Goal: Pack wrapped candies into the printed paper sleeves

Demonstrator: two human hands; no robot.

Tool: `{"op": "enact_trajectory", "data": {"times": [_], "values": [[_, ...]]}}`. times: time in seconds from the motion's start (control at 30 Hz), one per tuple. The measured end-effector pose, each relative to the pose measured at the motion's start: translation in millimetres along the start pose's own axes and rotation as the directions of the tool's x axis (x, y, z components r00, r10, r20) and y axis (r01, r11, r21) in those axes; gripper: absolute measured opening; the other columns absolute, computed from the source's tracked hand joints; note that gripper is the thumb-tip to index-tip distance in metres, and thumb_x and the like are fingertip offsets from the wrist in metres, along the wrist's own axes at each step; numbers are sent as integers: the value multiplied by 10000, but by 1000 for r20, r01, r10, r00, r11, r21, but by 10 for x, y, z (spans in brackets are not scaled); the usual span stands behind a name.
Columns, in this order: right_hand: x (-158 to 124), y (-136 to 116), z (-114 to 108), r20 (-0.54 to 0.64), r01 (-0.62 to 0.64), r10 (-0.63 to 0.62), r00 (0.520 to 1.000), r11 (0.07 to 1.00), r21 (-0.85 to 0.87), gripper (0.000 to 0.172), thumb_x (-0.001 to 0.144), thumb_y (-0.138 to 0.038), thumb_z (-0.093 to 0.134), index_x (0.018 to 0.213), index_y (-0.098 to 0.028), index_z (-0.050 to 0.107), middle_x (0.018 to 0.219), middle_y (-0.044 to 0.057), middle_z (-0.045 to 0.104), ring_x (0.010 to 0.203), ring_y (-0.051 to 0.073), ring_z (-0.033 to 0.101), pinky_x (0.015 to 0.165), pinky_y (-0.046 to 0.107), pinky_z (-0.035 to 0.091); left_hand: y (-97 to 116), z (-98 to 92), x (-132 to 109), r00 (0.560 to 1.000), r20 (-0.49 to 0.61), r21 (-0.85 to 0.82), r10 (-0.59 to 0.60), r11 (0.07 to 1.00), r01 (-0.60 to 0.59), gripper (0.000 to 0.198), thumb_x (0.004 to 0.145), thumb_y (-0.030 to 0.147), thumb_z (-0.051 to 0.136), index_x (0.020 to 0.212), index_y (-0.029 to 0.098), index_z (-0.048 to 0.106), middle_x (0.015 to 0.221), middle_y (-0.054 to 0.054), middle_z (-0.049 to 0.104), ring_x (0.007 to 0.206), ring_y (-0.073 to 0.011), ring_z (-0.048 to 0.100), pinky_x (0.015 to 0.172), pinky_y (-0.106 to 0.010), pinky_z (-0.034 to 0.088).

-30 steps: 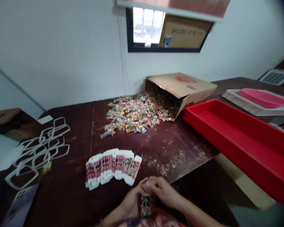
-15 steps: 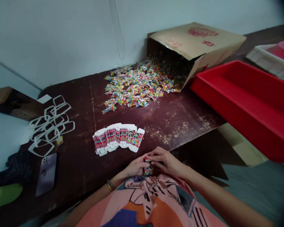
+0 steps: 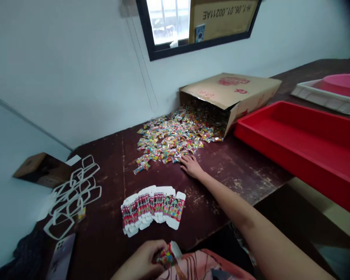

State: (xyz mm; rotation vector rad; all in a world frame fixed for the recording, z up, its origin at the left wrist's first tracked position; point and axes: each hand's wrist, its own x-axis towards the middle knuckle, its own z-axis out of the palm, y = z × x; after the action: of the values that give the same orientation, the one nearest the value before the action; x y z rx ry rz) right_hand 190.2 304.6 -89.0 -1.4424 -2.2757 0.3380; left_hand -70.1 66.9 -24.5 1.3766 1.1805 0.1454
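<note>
My right hand [image 3: 190, 165] is stretched out across the dark wooden table [image 3: 221, 175], fingers spread flat at the near edge of a heap of small colourful wrapped candies [image 3: 175, 138]. My left hand [image 3: 146, 259] stays close to my body at the bottom, fingers closed round a small printed carton [image 3: 167, 256]. Between the two hands lies a fanned row of flat printed cartons [image 3: 153, 208].
A tipped cardboard box [image 3: 233, 95] spills the candies near the wall. A long red tray [image 3: 303, 144] lies on the right, with a pink basin in a white tray [image 3: 332, 93] behind it. White cardboard cut-out frames [image 3: 72, 194], a phone [image 3: 61, 258] and dark cloth sit at the left.
My right hand has let go of the small carton and reached forward to the candy heap. My left hand keeps the carton alone. The view has tilted up.
</note>
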Motion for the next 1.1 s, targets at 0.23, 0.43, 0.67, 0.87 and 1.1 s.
{"op": "enact_trajectory", "data": {"times": [0.23, 0.43, 0.67, 0.87, 1.1], "values": [[-1803, -287, 253, -48, -52, 47, 998, 993, -109, 487, 900, -415, 499, 1349, -231, 471, 1407, 97, 468, 1270, 305, 368, 1040, 496, 223, -111, 88, 448, 997, -75, -636, -13, 770, -38, 441, 792, 374, 602, 1171, 205, 453, 1061, -107, 585, 872, -230, 619, 512, -239, 470], [-2634, -477, 69, 102, 1, -9, 995, 997, 81, 481, 871, -338, 550, 1338, -240, 486, 1387, 130, 474, 1209, 300, 427, 985, 490, 335, 148, 342, 1091, 1000, -6, -667, 29, 744, -26, 454, 777, 324, 624, 1163, 180, 432, 993, -93, 595, 803, -189, 623, 510, -237, 530], [-2307, -584, -259, 46, -278, 367, 929, 610, 742, 238, 918, -334, 504, 1114, -207, 552, 905, 51, 648, 813, 168, 622, 725, 288, 500, 215, 555, 1180, 994, -75, -448, 81, 888, -106, 505, 731, 267, 655, 1189, 153, 475, 995, -77, 600, 771, -157, 585, 485, -197, 500], [-1701, -596, -468, -72, -110, 171, 983, 849, 517, 209, 894, -364, 552, 834, -204, 672, 851, 50, 623, 852, 185, 539, 819, 337, 435, 216, 656, 1068, 991, -79, -348, 109, 928, -130, 491, 741, 242, 654, 1193, 146, 485, 764, -9, 597, 600, -111, 556, 449, -177, 428], [-1854, -775, -139, 13, -189, 308, 951, 551, 813, 302, 923, -384, 468, 1150, -254, 619, 1245, 82, 506, 959, 186, 555, 841, 353, 470, 203, 641, 1050, 975, -219, -543, -38, 835, -89, 565, 827, 599, 469, 1127, 124, 537, 746, -47, 624, 609, -163, 590, 420, -219, 414]]}}
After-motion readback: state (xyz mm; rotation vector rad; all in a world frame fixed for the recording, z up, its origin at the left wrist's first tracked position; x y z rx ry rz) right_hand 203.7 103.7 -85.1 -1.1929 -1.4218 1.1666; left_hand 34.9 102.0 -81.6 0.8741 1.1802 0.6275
